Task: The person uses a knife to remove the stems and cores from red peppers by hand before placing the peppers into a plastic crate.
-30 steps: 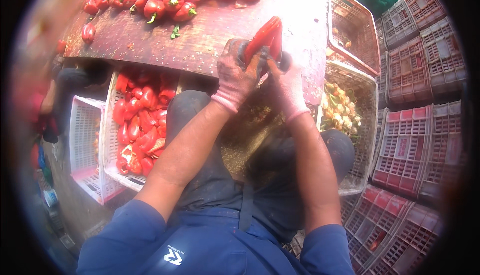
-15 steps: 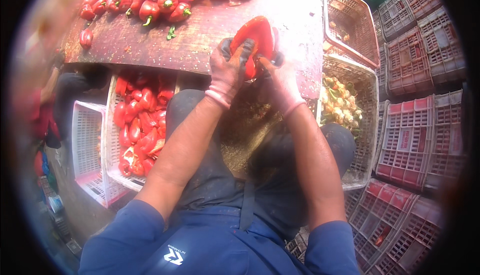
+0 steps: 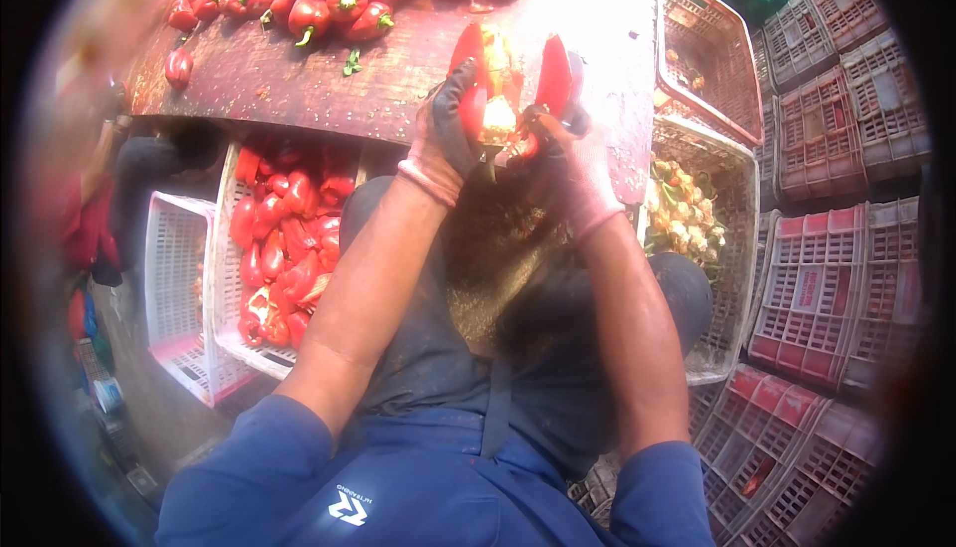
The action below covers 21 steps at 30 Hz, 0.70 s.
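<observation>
A long table (image 3: 289, 89) spans the top of the view, with stacked crates (image 3: 805, 293) rising at the right. Below the table edge, a left crate (image 3: 211, 283) holds opened red peppers (image 3: 294, 238), and a right crate (image 3: 739, 248) holds pale cores (image 3: 685, 211). A pile (image 3: 344, 0) of whole peppers sits on the table's far left part. Both hands are closed on one pepper over the near table edge: the left hand (image 3: 445, 134) grips the larger part of the pepper (image 3: 465, 54), its pale inside showing, while the right hand (image 3: 575, 157) pinches a red piece (image 3: 555, 79) just beside it. Whether the two parts join, or a blade lies in the right hand, I cannot tell. The step looks to be parting the pepper around its core (image 3: 498, 124); the next move seems to call for a firm left grip and a careful right-hand pull to free that core, whose small green stem (image 3: 489, 169) points toward the person.
</observation>
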{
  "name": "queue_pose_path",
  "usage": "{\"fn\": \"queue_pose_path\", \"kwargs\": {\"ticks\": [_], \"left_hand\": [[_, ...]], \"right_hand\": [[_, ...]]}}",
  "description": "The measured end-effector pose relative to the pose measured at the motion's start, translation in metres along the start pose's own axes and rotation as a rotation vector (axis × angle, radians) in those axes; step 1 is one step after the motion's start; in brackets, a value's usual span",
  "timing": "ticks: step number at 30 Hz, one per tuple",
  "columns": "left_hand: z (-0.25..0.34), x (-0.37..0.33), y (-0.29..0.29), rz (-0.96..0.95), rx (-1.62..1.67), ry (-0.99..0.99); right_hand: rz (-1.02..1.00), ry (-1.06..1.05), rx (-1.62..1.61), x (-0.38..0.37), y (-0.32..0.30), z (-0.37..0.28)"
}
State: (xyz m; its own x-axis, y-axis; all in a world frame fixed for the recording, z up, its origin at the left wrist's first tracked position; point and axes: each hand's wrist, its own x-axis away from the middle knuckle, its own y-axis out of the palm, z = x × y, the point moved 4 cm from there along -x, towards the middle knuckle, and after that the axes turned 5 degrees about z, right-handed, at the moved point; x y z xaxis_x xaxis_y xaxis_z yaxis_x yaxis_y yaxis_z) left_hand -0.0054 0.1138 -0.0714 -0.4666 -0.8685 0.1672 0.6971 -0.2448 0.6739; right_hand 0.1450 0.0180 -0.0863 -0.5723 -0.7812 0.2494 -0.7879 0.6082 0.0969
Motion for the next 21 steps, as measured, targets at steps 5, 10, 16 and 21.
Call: {"fn": "queue_pose_path", "kwargs": {"ticks": [5, 10, 16, 21], "left_hand": [[0.001, -0.004, 0.003, -0.056, 0.165, -0.010], [-0.014, -0.030, -0.026, -0.053, -0.374, 0.357], [0.001, -0.017, -0.014, -0.108, -0.281, 0.345], [0.048, 0.030, -0.005, -0.028, -0.265, 0.292]], "right_hand": [[-0.042, 0.172, -0.049, 0.028, 0.011, -0.039], [-0.050, 0.058, -0.191, 0.034, 0.016, -0.048], [-0.026, 0.089, -0.083, 0.033, 0.015, -0.049], [-0.219, -0.061, -0.068, 0.042, 0.026, -0.059]]}}
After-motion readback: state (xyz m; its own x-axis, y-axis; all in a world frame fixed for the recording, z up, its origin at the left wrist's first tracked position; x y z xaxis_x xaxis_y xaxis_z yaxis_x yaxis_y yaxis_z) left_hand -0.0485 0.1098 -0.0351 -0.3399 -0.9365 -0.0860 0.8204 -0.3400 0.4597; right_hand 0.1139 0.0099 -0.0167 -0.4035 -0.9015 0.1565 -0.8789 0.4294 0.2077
